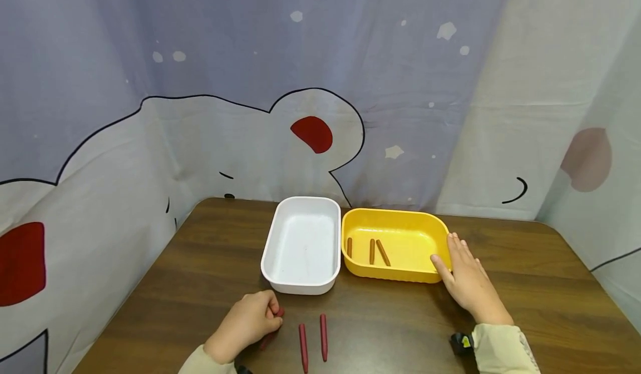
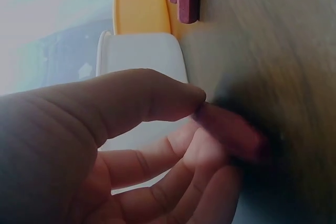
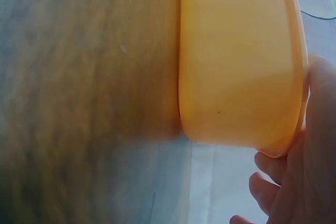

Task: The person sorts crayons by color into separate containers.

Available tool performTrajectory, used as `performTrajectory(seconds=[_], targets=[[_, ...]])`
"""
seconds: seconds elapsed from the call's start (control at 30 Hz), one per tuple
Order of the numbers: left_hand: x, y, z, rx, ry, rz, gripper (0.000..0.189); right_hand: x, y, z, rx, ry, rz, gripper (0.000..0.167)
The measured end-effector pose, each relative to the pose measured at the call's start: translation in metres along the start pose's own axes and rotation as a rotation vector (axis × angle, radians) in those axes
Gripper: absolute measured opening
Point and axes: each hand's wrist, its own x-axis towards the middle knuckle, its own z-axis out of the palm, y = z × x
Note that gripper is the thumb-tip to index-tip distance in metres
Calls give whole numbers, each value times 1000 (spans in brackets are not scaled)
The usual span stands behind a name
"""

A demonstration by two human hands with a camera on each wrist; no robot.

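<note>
My left hand (image 1: 246, 325) pinches a dark red crayon (image 2: 233, 132) between thumb and fingers, low over the table in front of the white tray (image 1: 303, 243). In the head view the fingers hide much of that crayon. Two more dark red crayons (image 1: 303, 347) lie apart on the table to the right of this hand. My right hand (image 1: 469, 285) rests at the right end of the yellow tray (image 1: 413, 243), fingers straight along the outside and thumb over the front corner of the rim. Three brown crayons (image 1: 372, 251) lie in the left part of the yellow tray.
Both trays stand side by side near the back of the wooden table (image 1: 200, 268). A printed curtain (image 1: 400, 96) hangs directly behind the table and along its sides.
</note>
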Motion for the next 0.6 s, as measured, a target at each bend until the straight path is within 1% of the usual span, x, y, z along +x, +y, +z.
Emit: performTrajectory(seconds=[0.17, 0.33, 0.5, 0.6], targets=[[-1, 1, -1, -2, -1, 32, 19, 1, -1, 1, -5, 17, -5, 82], [1, 1, -3, -24, -11, 104, 17, 1, 0, 1, -2, 15, -6, 82], [5, 2, -4, -87, -39, 183, 14, 1, 0, 1, 3, 16, -5, 82], [5, 3, -5, -145, -54, 209, 10, 1, 0, 1, 2, 16, -3, 82]])
